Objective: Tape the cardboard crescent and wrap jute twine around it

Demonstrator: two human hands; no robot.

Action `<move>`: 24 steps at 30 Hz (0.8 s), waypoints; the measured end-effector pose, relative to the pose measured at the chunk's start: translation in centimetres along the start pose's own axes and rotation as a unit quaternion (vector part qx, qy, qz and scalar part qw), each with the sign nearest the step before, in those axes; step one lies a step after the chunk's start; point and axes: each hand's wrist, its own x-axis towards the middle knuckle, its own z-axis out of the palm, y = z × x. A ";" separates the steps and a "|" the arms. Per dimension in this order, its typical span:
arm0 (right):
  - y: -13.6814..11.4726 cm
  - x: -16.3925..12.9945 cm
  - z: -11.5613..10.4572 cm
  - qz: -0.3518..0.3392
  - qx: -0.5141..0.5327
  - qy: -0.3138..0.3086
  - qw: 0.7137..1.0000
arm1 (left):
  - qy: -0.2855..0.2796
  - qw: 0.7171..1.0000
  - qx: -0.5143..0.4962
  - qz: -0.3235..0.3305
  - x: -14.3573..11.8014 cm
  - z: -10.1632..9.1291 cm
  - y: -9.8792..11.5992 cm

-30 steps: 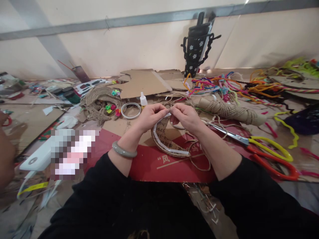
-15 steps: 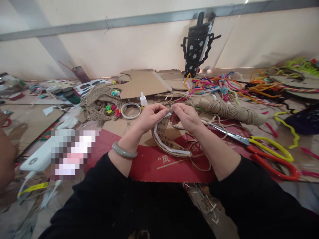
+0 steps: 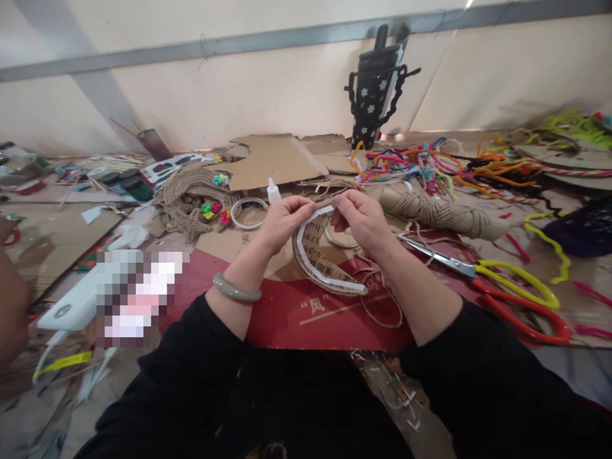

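Over the red cardboard sheet (image 3: 287,319), both hands pinch the top of a curved cardboard piece (image 3: 318,264) edged with white tape: left hand (image 3: 283,220) closed on its near-left edge, right hand (image 3: 362,220) closed on jute twine (image 3: 377,299) at the same spot. The step looks like binding twine onto the taped rim; next calls for pressing it down along the curve, scissors (image 3: 497,287) lying right of the piece

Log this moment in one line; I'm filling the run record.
left hand: pinches cardboard crescent | right hand: pinches its top | scissors: right, untouched
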 end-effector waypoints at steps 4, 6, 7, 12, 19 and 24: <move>-0.1 0.1 0.0 0.011 0.027 0.003 1.000 | 0.011 1.000 0.006 0.001 0.1 -0.2 0.0; -0.1 0.0 0.0 0.013 0.037 -0.004 0.999 | 0.009 1.000 0.010 0.002 0.0 -0.2 0.1; -0.2 0.0 0.0 0.012 0.038 -0.009 0.999 | 0.006 1.000 0.014 0.006 0.0 -0.1 0.1; -0.1 -0.1 0.0 0.010 0.013 0.003 1.000 | -0.004 1.000 0.012 0.005 0.0 0.0 0.0; -0.1 0.2 -0.1 0.015 0.057 0.066 0.996 | 0.018 1.000 0.012 0.015 0.2 -0.2 -0.1; -0.3 0.0 0.0 0.023 0.104 0.007 0.994 | 0.069 0.997 -0.026 0.019 0.3 -0.3 0.0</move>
